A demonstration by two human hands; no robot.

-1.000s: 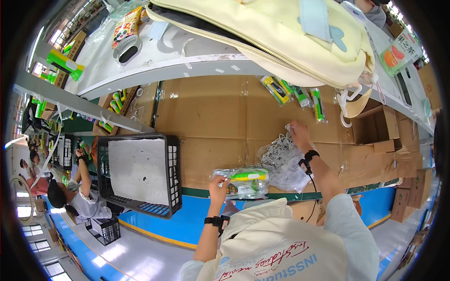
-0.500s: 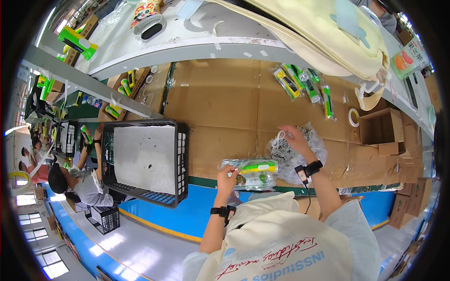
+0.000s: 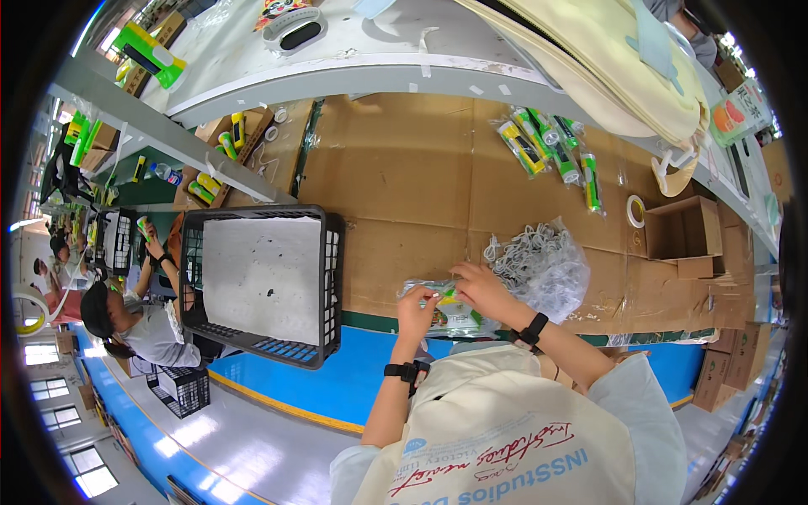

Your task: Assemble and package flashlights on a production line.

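Observation:
A clear plastic bag (image 3: 461, 322) with green and yellow contents lies at the near edge of the table; a moment ago a green and yellow flashlight showed in it. My left hand (image 3: 417, 310) pinches the bag's left end. Over its upper part is my right hand (image 3: 482, 291), fingers bent together close to the left fingertips; whatever they hold is hidden. Just beyond the right hand, a heap of thin grey-white cables (image 3: 523, 259) spills from a crumpled clear bag (image 3: 560, 282).
Left stands a black crate (image 3: 332, 278) with a white sheet inside. Several bagged flashlights (image 3: 539, 147) lie at the far right, near a tape roll (image 3: 635, 211) and an open carton (image 3: 686, 231). A shelf beam (image 3: 362, 88) crosses above. A co-worker (image 3: 139, 311) sits at the left.
My right hand has moved left from the cable heap to the bag beside my left hand. The left hand keeps its pinch and has shifted slightly right.

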